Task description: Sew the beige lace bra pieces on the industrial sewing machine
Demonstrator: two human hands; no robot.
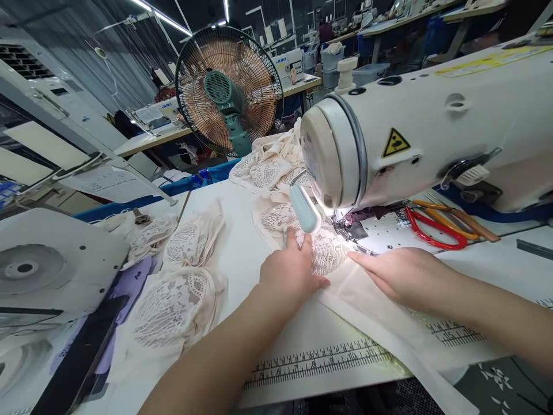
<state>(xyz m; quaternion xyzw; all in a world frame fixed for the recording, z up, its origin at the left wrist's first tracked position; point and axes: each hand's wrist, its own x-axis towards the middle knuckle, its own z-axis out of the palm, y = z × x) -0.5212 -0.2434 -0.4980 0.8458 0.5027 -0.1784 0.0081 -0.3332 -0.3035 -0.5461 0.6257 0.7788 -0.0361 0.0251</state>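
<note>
Looks dim, lit from above by white strip lights [226, 10]. Has a grey curtain [142, 63] hanging in folds at the back left and a round fan [220, 86] with its back turned this way. Continues at the upper right with long, pale-topped tables [389, 26] and, near them, plastic bins [332, 61].

2 bare forearms [227, 340] angle inward, left hand [287, 270] palm-down with fingers [292, 237] spread, right hand [404, 274] pointing leftward.
</note>
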